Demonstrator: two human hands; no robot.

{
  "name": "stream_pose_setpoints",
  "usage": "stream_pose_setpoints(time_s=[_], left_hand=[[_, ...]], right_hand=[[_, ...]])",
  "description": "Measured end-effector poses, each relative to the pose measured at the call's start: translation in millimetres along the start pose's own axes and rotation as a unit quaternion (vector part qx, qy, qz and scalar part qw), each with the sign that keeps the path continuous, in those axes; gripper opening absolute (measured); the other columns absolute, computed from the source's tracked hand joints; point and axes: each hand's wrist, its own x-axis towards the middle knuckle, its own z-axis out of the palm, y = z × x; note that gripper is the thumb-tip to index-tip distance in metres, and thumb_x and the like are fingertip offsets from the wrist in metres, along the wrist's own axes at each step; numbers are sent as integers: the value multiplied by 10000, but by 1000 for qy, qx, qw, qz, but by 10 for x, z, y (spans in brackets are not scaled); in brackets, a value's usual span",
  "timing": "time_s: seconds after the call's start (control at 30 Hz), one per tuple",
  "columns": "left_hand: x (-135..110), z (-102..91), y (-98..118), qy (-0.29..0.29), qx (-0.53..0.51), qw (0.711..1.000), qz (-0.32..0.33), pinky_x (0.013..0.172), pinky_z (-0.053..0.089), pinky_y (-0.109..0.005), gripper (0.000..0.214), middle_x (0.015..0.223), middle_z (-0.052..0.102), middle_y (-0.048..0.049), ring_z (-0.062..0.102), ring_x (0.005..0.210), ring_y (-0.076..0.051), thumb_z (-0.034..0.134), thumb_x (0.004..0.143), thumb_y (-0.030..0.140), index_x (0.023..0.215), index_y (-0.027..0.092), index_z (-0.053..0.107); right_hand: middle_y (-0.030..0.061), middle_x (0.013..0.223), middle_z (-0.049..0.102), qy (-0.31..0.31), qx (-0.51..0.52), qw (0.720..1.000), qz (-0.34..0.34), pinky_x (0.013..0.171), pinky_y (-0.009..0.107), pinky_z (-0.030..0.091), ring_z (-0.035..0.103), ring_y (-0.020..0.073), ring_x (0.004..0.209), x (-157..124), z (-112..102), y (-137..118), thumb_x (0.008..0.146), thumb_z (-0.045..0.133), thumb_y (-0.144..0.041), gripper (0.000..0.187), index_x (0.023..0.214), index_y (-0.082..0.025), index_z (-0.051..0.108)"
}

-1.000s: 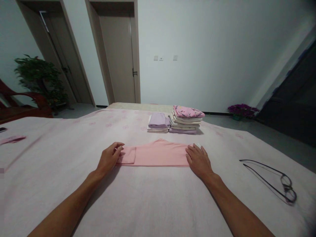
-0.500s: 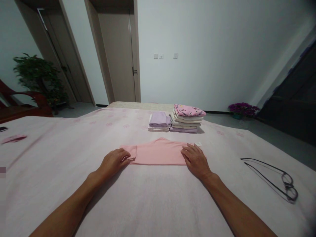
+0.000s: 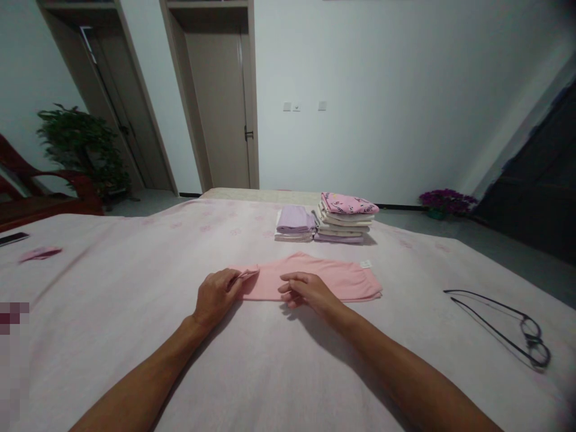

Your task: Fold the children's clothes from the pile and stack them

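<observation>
Pink pants [image 3: 335,277], folded lengthwise into a long strip, lie across the bed in front of me. A white label shows at their right end. At the left end, my left hand [image 3: 219,294] pinches the turned-over end of the pants between thumb and fingers, and its edge is lifted a little. My right hand [image 3: 308,291] hovers over the middle of the pants with its fingers loosely bent and apart, holding nothing. A shadow falls on the sheet below it.
Behind the pants stand a small pile of lilac folded clothes [image 3: 296,219] and a taller clothes stack [image 3: 344,225]. Black eyeglasses [image 3: 531,339] lie to the right. A phone [image 3: 13,239] and a small pink cloth [image 3: 40,253] are at the left on the pale bedsheet [image 3: 252,372].
My right hand has left the right end of the pants and moved left to above their middle. The left hand has lifted the folded-over end slightly.
</observation>
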Motion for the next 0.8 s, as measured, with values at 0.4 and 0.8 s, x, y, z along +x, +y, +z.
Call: stream_pose_setpoints(time_s=[0.4,0.8], left_hand=[[-68,170,101,69,25,986,147,899,455,-377,186,1066,740,-72,659,1007,-239,562,962,296,1088,223,677],[50,379,252,7,60,997,45,1021,425,-444,639,1386,570,-160,540,1258,-312,583,788,137,1414,152,454]], right_hand=[[-21,666,604,111,67,992,9,551,228,484,564,132,601,762,800,-56,642,717,-170,218,828,-165,603],[-7,866,672,168,31,980,-104,462,174,401,545,105,620,407,23,-654,605,666,-279,541,1138,-191,643]])
